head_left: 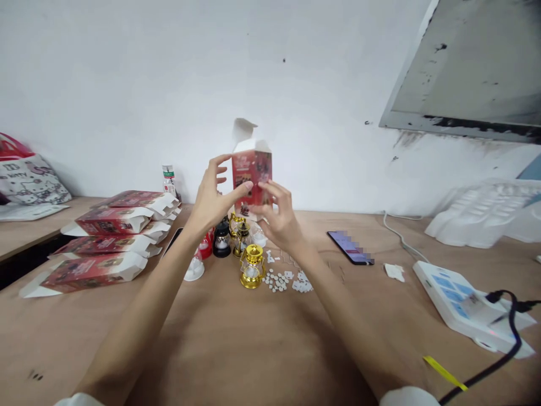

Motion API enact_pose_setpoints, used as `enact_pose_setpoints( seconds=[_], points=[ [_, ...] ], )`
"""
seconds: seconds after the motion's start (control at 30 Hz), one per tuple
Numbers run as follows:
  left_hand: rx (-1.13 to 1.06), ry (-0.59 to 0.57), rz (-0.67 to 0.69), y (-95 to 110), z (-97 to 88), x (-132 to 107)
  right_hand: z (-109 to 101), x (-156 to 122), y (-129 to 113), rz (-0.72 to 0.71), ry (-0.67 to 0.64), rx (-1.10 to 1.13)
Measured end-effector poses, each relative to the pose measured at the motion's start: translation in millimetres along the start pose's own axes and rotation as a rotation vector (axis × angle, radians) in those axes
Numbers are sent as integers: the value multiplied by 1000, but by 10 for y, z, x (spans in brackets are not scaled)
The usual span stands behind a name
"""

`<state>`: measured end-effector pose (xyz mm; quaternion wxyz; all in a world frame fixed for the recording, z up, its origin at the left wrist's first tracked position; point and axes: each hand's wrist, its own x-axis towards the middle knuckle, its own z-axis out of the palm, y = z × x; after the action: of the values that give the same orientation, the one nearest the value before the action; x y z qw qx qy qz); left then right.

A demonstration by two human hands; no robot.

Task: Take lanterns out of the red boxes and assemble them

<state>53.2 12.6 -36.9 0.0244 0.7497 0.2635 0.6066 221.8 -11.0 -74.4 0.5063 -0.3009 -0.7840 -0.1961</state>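
I hold a small red printed carton (252, 172) upright above the table, its white top flap standing open. My left hand (213, 194) grips its left side with thumb and fingers. On the carton's lower right, my right hand (276, 217) pinches it with its fingertips. Below my hands stand several tiny lanterns: a gold one (252, 267) in front, a black one (222, 239) and a red one (206, 245) behind. A scatter of small white pieces (281, 280) lies beside the gold lantern.
Flat unfolded red cartons (112, 237) are piled at the left. A phone (350, 247) lies right of centre. A white power strip (465, 304) with a black cable sits at the right; white foam trays (477, 214) sit behind it. A printed bag (29, 180) rests far left.
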Motion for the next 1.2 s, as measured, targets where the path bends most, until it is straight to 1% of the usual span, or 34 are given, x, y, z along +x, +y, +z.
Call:
enact_pose_setpoints(
  seconds=[0.1,0.17,0.2,0.27,0.33,0.43,0.5,0.57,0.67,0.7,0.73,0.77,0.83,0.9,0.93,0.97,1.0,1.07,1.13,1.2],
  points=[
    [-39,-38,-136,-6,-28,12,102,-52,-5,-214,-121,-126],
    [-25,-25,-219,19,-46,16,99,-56,-40,-267,-167,-141],
    [-22,-18,-235,30,-52,18,76,-49,-64,-252,-157,-135],
    [-36,-28,-212,43,-53,16,0,-18,-116,-162,-77,-118],
    [-47,-77,-161,56,-30,2,-95,22,-157,-55,16,-129],
    [-11,-137,-115,100,38,-38,-218,71,-168,48,66,-207],
    [48,-118,-108,136,79,-62,-266,89,-138,119,74,-261],
    [111,-75,-105,159,92,-68,-291,98,-98,203,77,-288],
    [183,-22,-110,152,44,-34,-319,110,-75,302,45,-281],
    [201,-1,-120,141,14,-15,-333,113,-86,326,7,-262],
    [218,24,-133,129,-20,4,-350,115,-107,344,-64,-228],
    [232,50,-147,117,-54,22,-368,114,-136,351,-177,-180],
    [249,88,-162,98,-117,50,-392,98,-205,342,-505,-63],
    [254,93,-156,92,-158,63,-372,62,-267,338,-851,23],
    [253,83,-145,92,-168,66,-340,39,-289,341,-984,46],
    [250,67,-129,95,-172,65,-294,14,-303,343,-1081,57],
    [243,44,-110,100,-170,64,-238,-9,-310,337,-1147,61],
    [228,-22,-71,114,-154,55,-122,-44,-304,291,-1222,66],
    [216,-114,-49,137,-134,42,-54,-46,-288,230,-1246,94],
    [203,-209,-54,178,-119,23,-88,-8,-274,162,-1244,204]
  ],
)
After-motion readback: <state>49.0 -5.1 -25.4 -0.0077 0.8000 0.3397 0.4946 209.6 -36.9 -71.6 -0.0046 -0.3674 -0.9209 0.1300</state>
